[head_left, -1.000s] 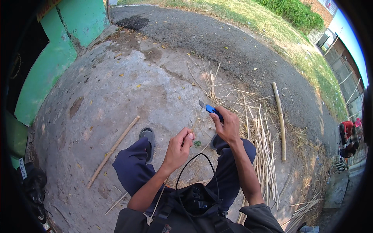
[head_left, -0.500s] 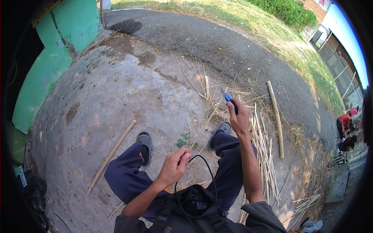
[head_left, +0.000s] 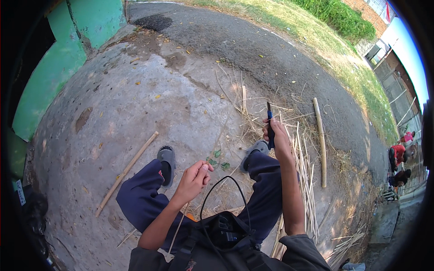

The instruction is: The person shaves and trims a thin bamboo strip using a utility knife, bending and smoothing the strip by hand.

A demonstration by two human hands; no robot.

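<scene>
My left hand point(head_left: 193, 181) is closed in a pinch in front of my lap. A thin bamboo strip point(head_left: 178, 230) runs down from it past my wrist toward my left thigh; the part inside the fingers is hidden. Farther forward and to the right, my right hand point(head_left: 279, 137) is wrapped round a utility knife point(head_left: 270, 128) with a blue and dark handle. Its blade points up and away from me, apart from the strip. Beyond the left hand, a sprig of green leaves point(head_left: 218, 161) lies on the ground between my sandalled feet.
A pile of thin split strips point(head_left: 305, 185) lies beside my right leg, with loose shavings point(head_left: 253, 122) ahead. One thick pole point(head_left: 320, 142) rests at the right, another point(head_left: 129, 171) at the left. More strips point(head_left: 350, 246) lie lower right. Several people point(head_left: 398, 156) are far right.
My left hand has drawn back and left, and the strip now trails below it instead of reaching forward. The knife has turned more upright, with my right hand slightly lower.
</scene>
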